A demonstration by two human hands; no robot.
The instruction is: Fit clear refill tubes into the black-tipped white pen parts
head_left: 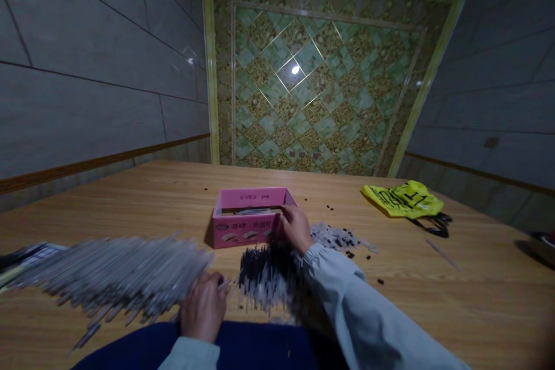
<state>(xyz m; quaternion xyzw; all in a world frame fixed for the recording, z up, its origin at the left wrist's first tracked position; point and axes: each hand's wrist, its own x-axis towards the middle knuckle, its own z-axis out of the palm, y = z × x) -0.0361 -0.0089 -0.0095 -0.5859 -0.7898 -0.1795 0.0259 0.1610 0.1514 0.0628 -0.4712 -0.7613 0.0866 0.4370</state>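
Observation:
My left hand (203, 306) is closed near the table's front edge, beside a big pile of thin translucent tubes (125, 272). A short pale tube end (225, 284) sticks out from its thumb and finger. Farther forward, my right hand (296, 228) reaches over the right end of an open pink box (243, 232), its fingers bent at the rim. Whether they pinch anything is hidden. Inside the box lie some thin pale and dark sticks (254, 211). Between my hands is a heap of slim pieces with black ends and whitish shafts (264, 277), blurred in part.
Small white and black bits (333, 236) lie scattered right of the box. A yellow bag (405, 199) with black print and dark straps rests at the back right. One loose tube (442, 254) lies near it. A dark object (547, 243) stands at the right edge.

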